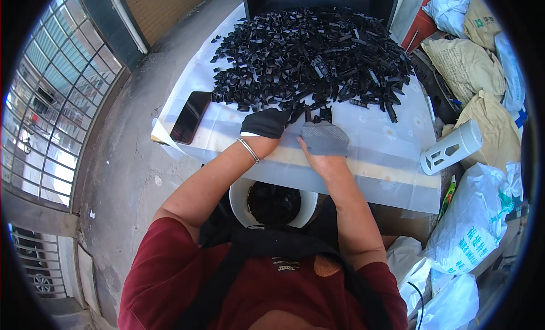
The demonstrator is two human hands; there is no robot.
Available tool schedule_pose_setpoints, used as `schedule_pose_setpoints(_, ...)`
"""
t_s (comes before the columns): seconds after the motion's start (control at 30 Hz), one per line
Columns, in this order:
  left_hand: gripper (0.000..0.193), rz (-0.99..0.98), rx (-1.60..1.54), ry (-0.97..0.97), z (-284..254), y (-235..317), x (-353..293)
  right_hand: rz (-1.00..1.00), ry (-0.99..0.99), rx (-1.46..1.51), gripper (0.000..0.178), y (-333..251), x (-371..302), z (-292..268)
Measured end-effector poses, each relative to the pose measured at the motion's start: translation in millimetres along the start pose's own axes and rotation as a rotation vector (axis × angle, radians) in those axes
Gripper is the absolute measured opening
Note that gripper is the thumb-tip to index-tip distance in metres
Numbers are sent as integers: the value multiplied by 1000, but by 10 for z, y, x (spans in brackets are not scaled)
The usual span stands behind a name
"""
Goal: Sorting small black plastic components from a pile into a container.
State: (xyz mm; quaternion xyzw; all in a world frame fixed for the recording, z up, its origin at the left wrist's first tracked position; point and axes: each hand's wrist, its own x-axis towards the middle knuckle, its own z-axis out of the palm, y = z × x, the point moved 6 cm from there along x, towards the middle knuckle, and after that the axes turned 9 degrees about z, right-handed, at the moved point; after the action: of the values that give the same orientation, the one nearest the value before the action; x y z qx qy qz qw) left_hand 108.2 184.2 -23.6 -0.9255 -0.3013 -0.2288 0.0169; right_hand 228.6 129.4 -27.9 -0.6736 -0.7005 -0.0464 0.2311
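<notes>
The left hand in a black glove and the right hand in a grey glove curl at the near edge of a broad heap of small black plastic parts, spread across a white-covered worktop; I cannot tell from here whether either grips a piece. I see a dark rectangular phone to the left and a round white bucket below the near edge.
</notes>
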Motion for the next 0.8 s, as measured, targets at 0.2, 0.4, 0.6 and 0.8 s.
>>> schedule_pose_setpoints(0.2, 17, -117, 47, -58, 69, -71, -73, 94, -95, 14, 25, 308, -130, -144)
schedule_pose_setpoints(0.4, 17, -143, 10, -46, -8, -132, -160, 187, -5, -7, 24, 224, -129, -354)
schedule_pose_setpoints(0.6, 18, -127, -22, 8, -7, -208, -206, 255, -80, -131, 24, 343, -59, -153)
schedule_pose_setpoints(0.8, 17, -147, -138, 202, -129, -331, -260, 220, 79, 14, 25, 377, -165, -295)
